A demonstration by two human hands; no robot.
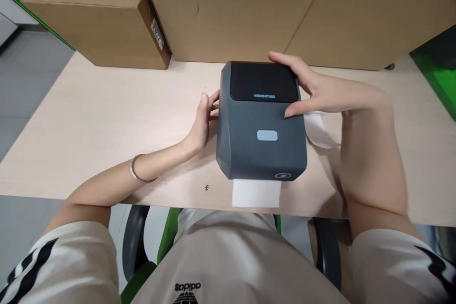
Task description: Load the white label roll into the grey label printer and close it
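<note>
A dark grey label printer (pixel 245 142) with a black lid window and a light blue button stands on the pale wooden table. White label paper (pixel 255 193) sticks out of its front edge. My left hand (pixel 204 123) is at the printer's left side, its fingertips partly hidden behind it. Over the printer's right side lies my right hand (pixel 306 85), thumb on the top and fingers spread toward the back corner. Another white paper piece (pixel 320 130) lies at the right of the printer, under my right wrist.
A small cardboard box (pixel 89 28) sits at the back left of the table (pixel 117 118). Large cardboard boxes (pixel 235 9) line the back edge. Black chair armrests (pixel 135 237) are below the table's front edge.
</note>
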